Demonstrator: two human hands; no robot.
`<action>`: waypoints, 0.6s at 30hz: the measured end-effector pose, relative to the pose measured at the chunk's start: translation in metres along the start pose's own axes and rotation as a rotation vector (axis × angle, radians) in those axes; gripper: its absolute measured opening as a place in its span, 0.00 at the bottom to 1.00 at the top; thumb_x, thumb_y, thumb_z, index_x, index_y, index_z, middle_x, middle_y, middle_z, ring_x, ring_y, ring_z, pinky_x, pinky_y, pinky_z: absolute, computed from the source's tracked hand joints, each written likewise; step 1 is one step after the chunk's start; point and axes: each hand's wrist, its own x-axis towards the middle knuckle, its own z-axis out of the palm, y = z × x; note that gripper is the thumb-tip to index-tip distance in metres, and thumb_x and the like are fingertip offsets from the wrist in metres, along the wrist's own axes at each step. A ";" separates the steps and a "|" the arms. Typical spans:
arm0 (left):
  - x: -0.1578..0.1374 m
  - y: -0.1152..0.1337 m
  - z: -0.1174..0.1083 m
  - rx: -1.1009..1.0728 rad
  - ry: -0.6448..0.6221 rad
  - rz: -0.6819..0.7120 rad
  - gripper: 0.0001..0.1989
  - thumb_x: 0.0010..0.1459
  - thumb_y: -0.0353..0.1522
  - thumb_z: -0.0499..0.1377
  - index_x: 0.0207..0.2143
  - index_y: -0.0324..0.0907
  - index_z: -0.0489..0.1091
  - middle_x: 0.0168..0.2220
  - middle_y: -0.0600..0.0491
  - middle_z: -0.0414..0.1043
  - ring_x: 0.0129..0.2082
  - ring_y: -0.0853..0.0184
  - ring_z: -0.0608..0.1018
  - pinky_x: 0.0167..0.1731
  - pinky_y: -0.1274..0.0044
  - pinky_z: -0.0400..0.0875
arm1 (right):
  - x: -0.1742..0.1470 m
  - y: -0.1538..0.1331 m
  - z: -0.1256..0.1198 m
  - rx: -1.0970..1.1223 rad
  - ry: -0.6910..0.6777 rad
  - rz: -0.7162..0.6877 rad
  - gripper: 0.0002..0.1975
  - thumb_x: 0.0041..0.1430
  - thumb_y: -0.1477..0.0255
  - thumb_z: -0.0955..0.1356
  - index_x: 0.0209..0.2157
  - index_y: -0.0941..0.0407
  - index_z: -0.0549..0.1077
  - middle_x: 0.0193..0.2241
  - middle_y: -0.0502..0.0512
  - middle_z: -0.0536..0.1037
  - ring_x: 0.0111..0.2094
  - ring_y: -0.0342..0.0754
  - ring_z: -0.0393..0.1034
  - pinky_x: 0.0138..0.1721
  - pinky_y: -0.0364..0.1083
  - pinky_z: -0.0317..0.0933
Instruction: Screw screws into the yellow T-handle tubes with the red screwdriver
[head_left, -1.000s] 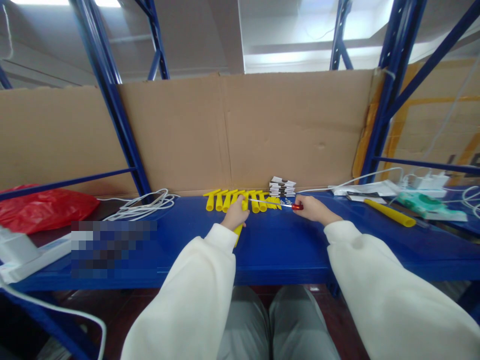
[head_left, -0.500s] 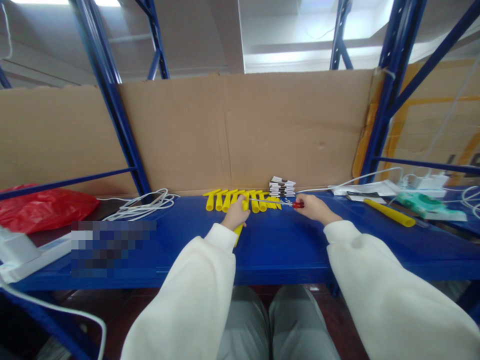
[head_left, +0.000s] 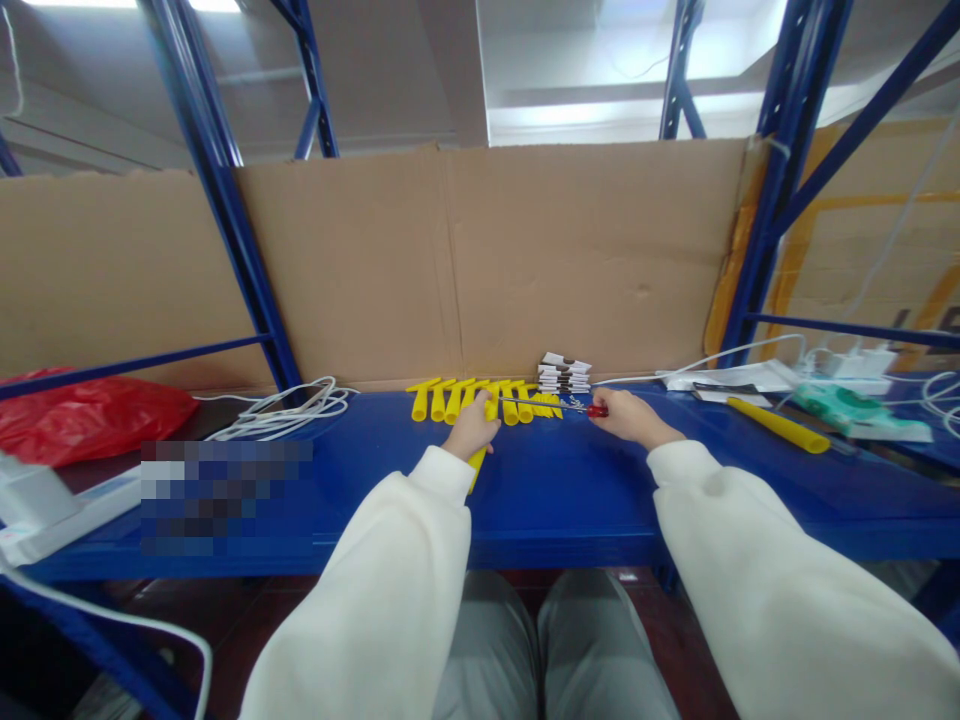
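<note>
My left hand [head_left: 472, 428] is closed around a yellow plastic tube-like handle [head_left: 478, 460], whose lower end points toward me. In my right hand [head_left: 626, 416] is a screwdriver [head_left: 598, 410] with a red handle. Its thin metal shaft runs left, and the tip meets the upper end of the yellow handle; how it engages there is too small to tell. Behind my left hand, several similar yellow handles [head_left: 420, 402] stand in a row. Small yellow pieces [head_left: 551, 406] and tiny metal bits [head_left: 576, 402] lie just right of them.
A stack of small white and black boxes [head_left: 564, 375] sits against the cardboard panel [head_left: 525, 260]. Another yellow handle [head_left: 780, 425] lies at right beside a green-white packet [head_left: 851, 405]. Coiled white cable [head_left: 300, 408], a red bag [head_left: 90, 415] and a power strip [head_left: 67, 520] occupy the left.
Almost nothing differs. The screwdriver handle seems to have shifted very slightly in my right hand; both hands stay in place.
</note>
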 end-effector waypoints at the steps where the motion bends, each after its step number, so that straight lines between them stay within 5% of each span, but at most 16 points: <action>1: 0.000 0.000 0.000 -0.002 0.000 -0.002 0.25 0.62 0.26 0.56 0.62 0.42 0.63 0.45 0.45 0.77 0.23 0.63 0.81 0.27 0.74 0.76 | -0.001 -0.001 -0.001 -0.006 -0.006 -0.011 0.01 0.57 0.74 0.68 0.32 0.54 0.72 0.27 0.54 0.78 0.28 0.48 0.70 0.27 0.43 0.52; 11: -0.006 0.005 -0.004 0.076 0.019 -0.004 0.25 0.63 0.27 0.56 0.63 0.39 0.61 0.39 0.45 0.79 0.26 0.61 0.83 0.33 0.73 0.78 | -0.004 -0.001 -0.005 0.041 -0.031 -0.126 0.03 0.59 0.75 0.67 0.34 0.56 0.73 0.33 0.58 0.81 0.32 0.49 0.74 0.32 0.42 0.57; 18: -0.008 0.006 -0.004 0.098 0.023 0.001 0.27 0.63 0.27 0.54 0.64 0.40 0.59 0.45 0.42 0.79 0.28 0.60 0.84 0.35 0.72 0.79 | -0.013 -0.002 -0.013 -0.016 0.057 -0.167 0.04 0.60 0.74 0.66 0.33 0.55 0.73 0.29 0.56 0.80 0.31 0.50 0.73 0.31 0.44 0.55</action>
